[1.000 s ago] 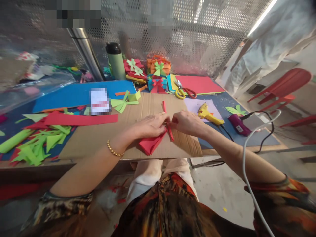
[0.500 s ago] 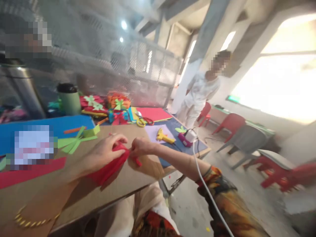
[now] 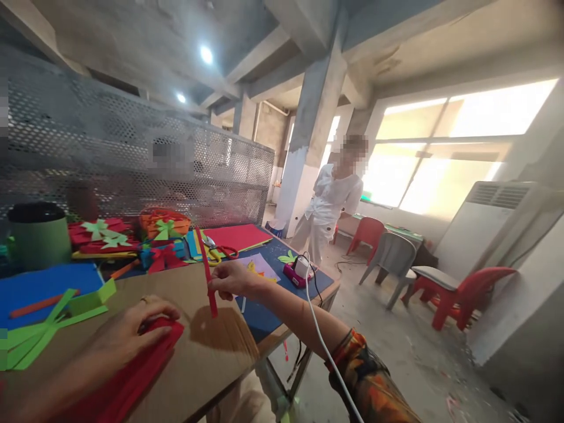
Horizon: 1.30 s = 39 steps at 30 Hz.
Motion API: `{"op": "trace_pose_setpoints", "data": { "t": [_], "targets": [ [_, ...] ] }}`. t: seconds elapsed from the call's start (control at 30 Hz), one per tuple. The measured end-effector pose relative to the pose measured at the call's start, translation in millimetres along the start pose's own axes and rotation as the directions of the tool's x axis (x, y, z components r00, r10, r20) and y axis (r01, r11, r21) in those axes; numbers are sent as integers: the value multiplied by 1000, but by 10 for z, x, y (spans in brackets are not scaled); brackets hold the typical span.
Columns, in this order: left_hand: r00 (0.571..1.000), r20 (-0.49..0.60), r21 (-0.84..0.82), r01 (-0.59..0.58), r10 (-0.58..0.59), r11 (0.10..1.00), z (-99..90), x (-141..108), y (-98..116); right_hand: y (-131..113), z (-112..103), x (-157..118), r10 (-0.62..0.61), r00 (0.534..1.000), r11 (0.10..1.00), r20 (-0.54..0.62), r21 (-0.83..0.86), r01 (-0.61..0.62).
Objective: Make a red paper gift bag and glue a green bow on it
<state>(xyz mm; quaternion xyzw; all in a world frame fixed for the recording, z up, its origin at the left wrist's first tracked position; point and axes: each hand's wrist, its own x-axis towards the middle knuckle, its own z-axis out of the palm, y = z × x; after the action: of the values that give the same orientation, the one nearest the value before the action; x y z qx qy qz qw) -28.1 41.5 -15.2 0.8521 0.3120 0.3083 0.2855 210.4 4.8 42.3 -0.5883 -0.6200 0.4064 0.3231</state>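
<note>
My left hand [image 3: 138, 326] is closed around a folded red piece [image 3: 136, 376], paper or cloth, I cannot tell which, low over the brown board [image 3: 207, 379]. Between the fingers and thumb of my right hand [image 3: 231, 279] a narrow red strip [image 3: 205, 258] stands nearly upright, apart from the folded piece. Just behind the strip lie scissors [image 3: 227, 251] with red and yellow handles. A yellow glue gun [image 3: 255, 270] on a lilac sheet is mostly hidden behind my right forearm.
Green strips [image 3: 48, 329] and a blue sheet [image 3: 57, 288] lie at left, near a green cup [image 3: 39, 235]. Colourful cutouts [image 3: 165, 229] are piled at the back. A white cable [image 3: 319, 335] runs from a purple power strip [image 3: 296, 275] across my right arm. A person [image 3: 337, 200] stands beyond.
My hands have parted: the right has moved away from the folded red piece with the red strip, now held upright. The left keeps its hold. The view has swung right.
</note>
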Motion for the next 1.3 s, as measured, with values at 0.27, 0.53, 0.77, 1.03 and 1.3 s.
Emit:
{"op": "trace_pose_setpoints", "data": {
  "t": [0.27, 0.53, 0.77, 1.03, 1.3],
  "targets": [
    [992, 113, 34, 55, -58, 998, -150, -18, 256, 117, 55, -105, -41, 998, 957, -57, 285, 56],
    [974, 94, -144, 218, -206, 965, -104, -88, 441, 234, 14, 6, -137, 991, 845, -4, 521, 119],
    [973, 68, -289, 230, -219, 929, -77, -122, 443, 194, 14, 103, -332, 928, 794, -170, 481, 373],
    [979, 29, -238, 204, -203, 949, -58, -133, 464, 296, 154, -51, -378, 915, 797, -145, 451, 401],
    [981, 43, -204, 194, -189, 960, -84, -193, 451, 285, 101, -105, -320, 943, 892, 89, 363, 269]
  ]
}}
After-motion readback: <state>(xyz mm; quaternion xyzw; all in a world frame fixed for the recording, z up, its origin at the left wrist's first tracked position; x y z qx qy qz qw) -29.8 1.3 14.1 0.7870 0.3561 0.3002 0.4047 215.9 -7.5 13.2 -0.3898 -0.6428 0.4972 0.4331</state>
